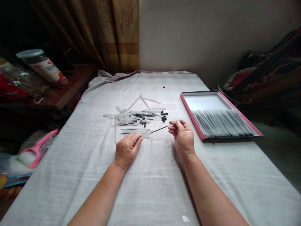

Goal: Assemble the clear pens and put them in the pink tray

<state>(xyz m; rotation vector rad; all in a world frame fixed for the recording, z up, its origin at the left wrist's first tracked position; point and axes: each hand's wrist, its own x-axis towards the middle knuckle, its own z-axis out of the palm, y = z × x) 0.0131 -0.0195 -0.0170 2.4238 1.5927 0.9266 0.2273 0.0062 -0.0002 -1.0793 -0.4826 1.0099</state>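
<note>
My left hand (128,149) is closed, its fingertips pinching one end of a clear pen barrel (146,135) low over the cloth. With thumb and fingers together, my right hand (183,136) grips a black ink refill (160,129) by its pale end. The refill slants down to the left, and its dark end meets the barrel's open end; how far it is inside I cannot tell. Just beyond my hands lies a loose pile of clear pen barrels and dark refills (138,114). Several small black plugs (164,119) are scattered at the pile's right side.
On the right, a shallow pink-edged box (197,124) holds a row of pens (223,123). A small red piece (164,87) lies toward the back of the cloth-covered table (150,182). A white scrap (185,218) is near the front. Pink-handled scissors or similar (39,149) rest off the left edge.
</note>
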